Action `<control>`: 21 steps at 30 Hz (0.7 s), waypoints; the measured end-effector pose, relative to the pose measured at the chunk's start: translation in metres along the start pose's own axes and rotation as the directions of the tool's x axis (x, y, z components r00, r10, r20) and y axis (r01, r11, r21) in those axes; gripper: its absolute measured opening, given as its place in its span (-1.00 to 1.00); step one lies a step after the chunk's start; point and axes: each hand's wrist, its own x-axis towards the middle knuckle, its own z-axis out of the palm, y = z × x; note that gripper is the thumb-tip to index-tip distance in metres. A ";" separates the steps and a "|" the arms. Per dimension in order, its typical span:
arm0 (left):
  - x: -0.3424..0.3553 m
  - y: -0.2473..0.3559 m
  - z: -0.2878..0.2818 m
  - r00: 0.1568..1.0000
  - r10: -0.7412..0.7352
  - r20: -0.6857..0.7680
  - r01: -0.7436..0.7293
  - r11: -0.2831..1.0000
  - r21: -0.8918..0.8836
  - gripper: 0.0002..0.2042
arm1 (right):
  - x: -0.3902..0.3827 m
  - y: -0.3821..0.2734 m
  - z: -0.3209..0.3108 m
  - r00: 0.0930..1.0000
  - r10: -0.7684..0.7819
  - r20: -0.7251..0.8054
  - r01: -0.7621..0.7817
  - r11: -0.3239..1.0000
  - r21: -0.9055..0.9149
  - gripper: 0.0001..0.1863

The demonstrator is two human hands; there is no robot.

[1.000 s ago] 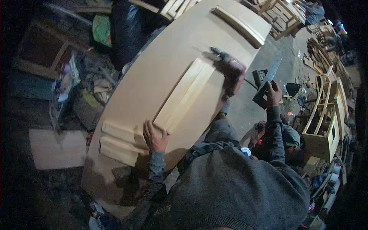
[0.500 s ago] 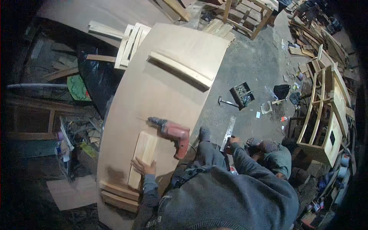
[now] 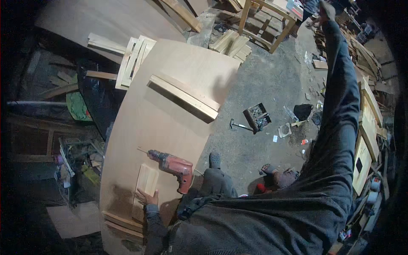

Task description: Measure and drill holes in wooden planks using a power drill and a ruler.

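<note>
My left hand [image 3: 148, 196] rests with fingers spread on a pale wooden block [image 3: 145, 180], on a large curved plywood panel [image 3: 165, 131]. Just right of the block lies a red corded drill [image 3: 178, 172], bit pointing left. More strips [image 3: 123, 223] lie near the panel's bottom end and a longer pair [image 3: 182, 97] across its upper part. My right hand [image 3: 327, 12] is stretched far out at the top right edge, near a wooden frame table [image 3: 244, 19]; its fingers and anything in them are too small and dim to make out.
A toolbox [image 3: 257, 117] and hammer [image 3: 240, 126] lie on the concrete floor. Another person's sandalled foot [image 3: 270, 172] is beside me. Wooden furniture [image 3: 365, 140] and scrap wood [image 3: 361, 55] line the right; stacked planks [image 3: 229, 44] are above the panel; clutter [image 3: 76, 170] fills the left.
My right arm has swung from beside my body, where it held a metal square, far out to the upper right. My left hand still rests on the wood. The view has shifted.
</note>
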 end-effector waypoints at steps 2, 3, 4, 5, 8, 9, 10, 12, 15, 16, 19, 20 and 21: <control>0.026 0.029 -0.007 0.989 0.125 -0.074 -0.125 0.992 0.009 0.31 | 0.005 0.013 -0.052 0.901 0.092 -0.423 -0.102 0.995 0.001 -0.59; 0.034 0.044 -0.005 0.987 0.152 -0.054 -0.152 0.988 0.001 0.31 | -0.009 0.012 -0.047 0.942 -0.203 -0.266 -0.023 0.755 -0.656 -0.57; 0.034 0.049 -0.011 0.988 0.145 -0.045 -0.144 0.989 0.008 0.31 | -0.023 0.027 -0.025 0.943 -0.327 0.056 0.122 0.184 -0.975 -0.55; 0.026 0.019 0.006 0.875 0.357 -0.327 -0.429 0.885 -0.183 0.25 | -0.016 0.075 0.064 0.966 -0.193 -0.171 0.001 0.667 -0.745 -0.53; 0.046 0.008 0.029 0.927 0.292 -0.237 -0.370 0.822 -0.432 0.20 | -0.129 0.124 0.234 0.925 0.294 -0.239 -0.355 0.893 -0.275 -0.60; 0.041 0.040 -0.007 0.950 0.228 -0.213 -0.303 0.842 -0.446 0.20 | -0.180 0.152 0.258 0.883 0.390 -0.260 -0.456 0.846 -0.277 -0.62; 0.024 0.052 -0.041 0.914 0.340 -0.221 -0.372 0.920 -0.123 0.16 | -0.210 0.150 0.318 0.845 0.493 -0.206 -0.523 0.842 -0.132 -0.67; 0.025 0.035 -0.057 0.871 0.426 -0.247 -0.469 0.870 -0.151 0.14 | -0.300 0.205 0.380 0.821 0.516 -0.244 -0.571 0.750 -0.334 -0.71; 0.035 -0.019 -0.046 0.874 0.355 -0.332 -0.411 0.904 -0.117 0.08 | -0.387 0.177 0.536 0.726 0.678 -0.112 -0.688 0.715 -0.127 -0.71; 0.037 -0.031 -0.037 0.882 0.344 -0.324 -0.401 0.907 -0.129 0.08 | -0.401 0.157 0.574 0.739 0.674 0.018 -0.665 0.733 -0.143 -0.72; 0.061 -0.116 0.018 0.971 -0.111 -0.211 -0.094 0.636 -0.766 0.07 | -0.417 0.129 0.677 0.826 0.505 0.250 -0.461 0.861 -0.217 -0.72; 0.062 -0.156 0.058 0.944 -0.256 -0.207 0.014 0.659 -0.752 -0.01 | -0.418 0.139 0.701 0.832 0.455 0.318 -0.323 0.862 -0.391 -0.68; 0.083 -0.176 0.090 0.869 -0.449 -0.209 0.158 0.652 -0.741 -0.07 | -0.422 0.149 0.736 0.873 0.344 0.346 -0.182 0.888 -0.423 -0.62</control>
